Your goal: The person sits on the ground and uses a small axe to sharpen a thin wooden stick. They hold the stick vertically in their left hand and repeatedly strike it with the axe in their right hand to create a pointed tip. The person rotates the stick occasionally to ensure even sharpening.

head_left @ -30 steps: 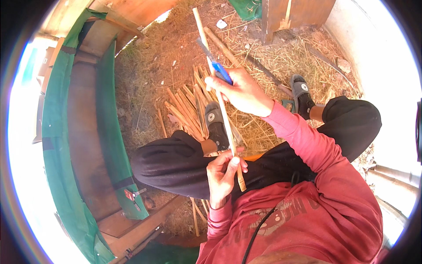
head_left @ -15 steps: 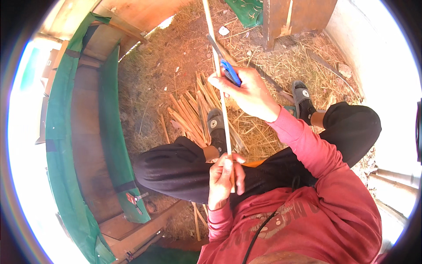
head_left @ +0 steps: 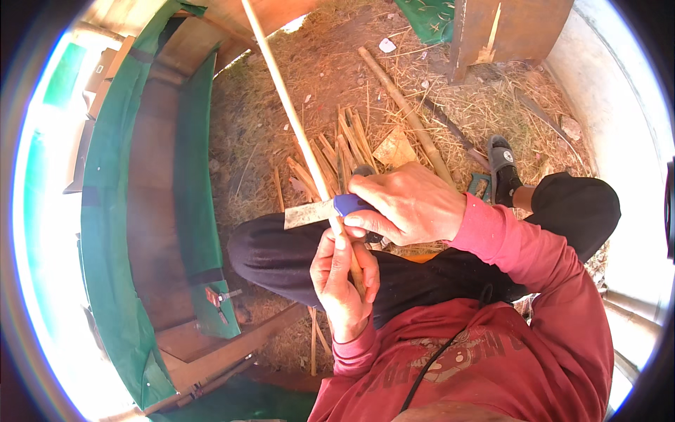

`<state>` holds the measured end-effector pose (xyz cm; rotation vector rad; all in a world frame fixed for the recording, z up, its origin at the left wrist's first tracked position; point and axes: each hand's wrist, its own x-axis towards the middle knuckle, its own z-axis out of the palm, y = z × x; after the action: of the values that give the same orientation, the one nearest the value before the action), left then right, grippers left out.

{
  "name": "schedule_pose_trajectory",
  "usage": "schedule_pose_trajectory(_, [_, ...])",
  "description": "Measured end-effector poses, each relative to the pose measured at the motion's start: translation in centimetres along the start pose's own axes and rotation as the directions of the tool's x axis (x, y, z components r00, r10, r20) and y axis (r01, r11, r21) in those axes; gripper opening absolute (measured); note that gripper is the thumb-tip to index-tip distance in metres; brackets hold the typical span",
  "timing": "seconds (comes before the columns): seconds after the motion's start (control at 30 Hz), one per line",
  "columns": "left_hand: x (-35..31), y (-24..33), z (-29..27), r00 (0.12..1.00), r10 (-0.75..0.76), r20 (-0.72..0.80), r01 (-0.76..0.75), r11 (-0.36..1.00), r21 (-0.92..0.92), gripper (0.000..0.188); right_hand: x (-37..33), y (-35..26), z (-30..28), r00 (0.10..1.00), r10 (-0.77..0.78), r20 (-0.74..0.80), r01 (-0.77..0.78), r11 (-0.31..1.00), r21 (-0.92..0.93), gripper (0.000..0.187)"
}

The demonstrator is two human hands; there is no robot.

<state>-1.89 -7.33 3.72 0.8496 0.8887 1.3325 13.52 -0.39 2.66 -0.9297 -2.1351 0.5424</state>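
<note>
My right hand [head_left: 415,204] is closed round the blue handle of a knife [head_left: 307,214], whose broad, stained blade points left. The blade lies across a long, pale wooden stick [head_left: 290,105], just above my left hand [head_left: 344,278]. My left fingers wrap the stick's lower end, thumb on top. From there the stick slants up and away to the far left, past the top of the picture. Part of the knife handle is hidden by my right fingers.
Split wood strips [head_left: 330,151] lie in a pile beyond my bent legs. A round pole [head_left: 411,116] rests on the straw-strewn ground. At left stands a wooden frame with green cloth [head_left: 116,232]; at far right, a pale wall [head_left: 605,84].
My right hand and the knife have come down the stick toward my left hand, and the blade has turned to point left. The stick's far end has swung left.
</note>
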Motion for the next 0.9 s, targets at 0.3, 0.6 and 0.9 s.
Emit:
schedule_pose_trajectory(0.3, [1.5, 0.9, 2.5, 0.999, 0.049, 0.016, -0.048, 0.997, -0.064, 0.025, 0.8, 2.0, -1.6, 0.984, -0.155, -0.082, 0.134, 0.967, -0.217, 0.033])
schedule_pose_trajectory(0.6, [0.9, -1.6, 3.9, 0.967, -0.186, 0.175, 0.226, 0.941, -0.251, 0.026, 2.1, 13.0, -5.7, 0.908, 0.111, -0.405, -0.369, 0.673, -0.641, 0.04])
schedule_pose_trajectory(0.9, [4.9, -1.9, 3.3, 0.935, -0.286, 0.211, 0.349, 0.85, -0.394, 0.033, 1.1, 7.3, -7.1, 0.998, 0.016, 0.055, 0.002, 0.949, -0.316, 0.036])
